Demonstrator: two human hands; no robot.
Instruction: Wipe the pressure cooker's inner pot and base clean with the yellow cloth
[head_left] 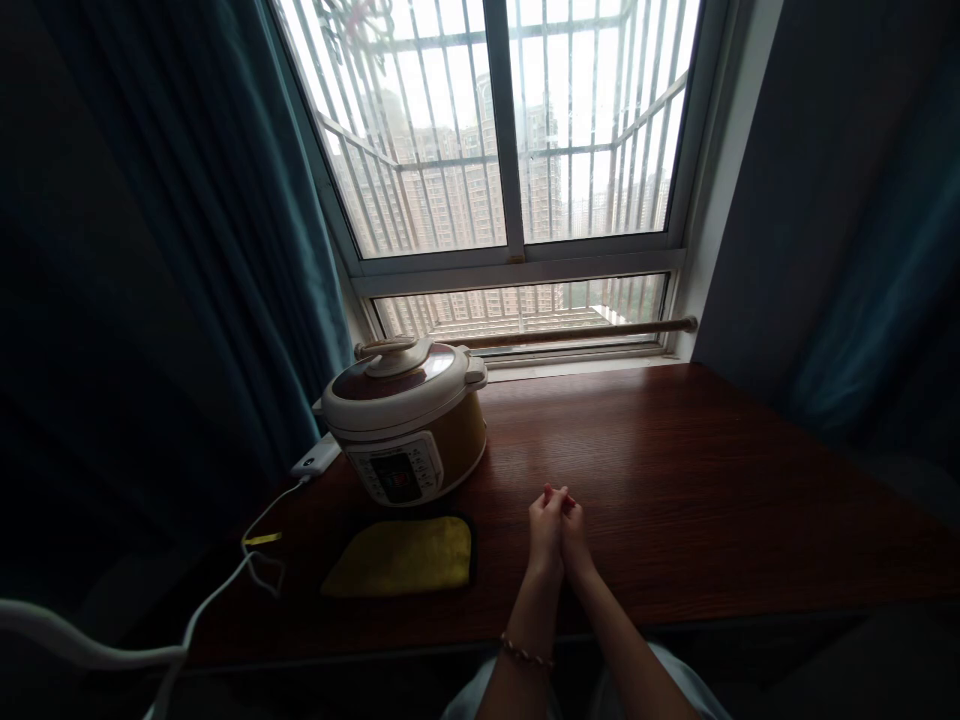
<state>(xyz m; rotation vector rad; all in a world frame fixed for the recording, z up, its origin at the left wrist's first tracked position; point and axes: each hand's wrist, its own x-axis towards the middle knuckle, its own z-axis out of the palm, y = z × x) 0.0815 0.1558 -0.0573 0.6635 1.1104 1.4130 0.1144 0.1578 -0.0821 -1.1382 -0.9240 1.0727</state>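
My left hand (545, 528) and my right hand (575, 532) are clasped together above the front part of the brown wooden table (660, 470). Their fingers are closed against each other, and no object shows in them. A beaded bracelet (525, 655) is on my left wrist. To the left of my hands lies a yellow cloth (409, 556) with a dark edge, flat on the table. Behind the cloth stands a white and gold electric pressure cooker (461, 445), its lid on and its control panel facing the front. Neither hand touches the cloth or the cooker.
A white power strip (318, 456) sits left of the cooker. Its white cable (217, 590), with a yellow tag (262, 538), runs over the table's left side. At the back is a barred window (517, 180); a blue curtain (247, 220) hangs on the left.
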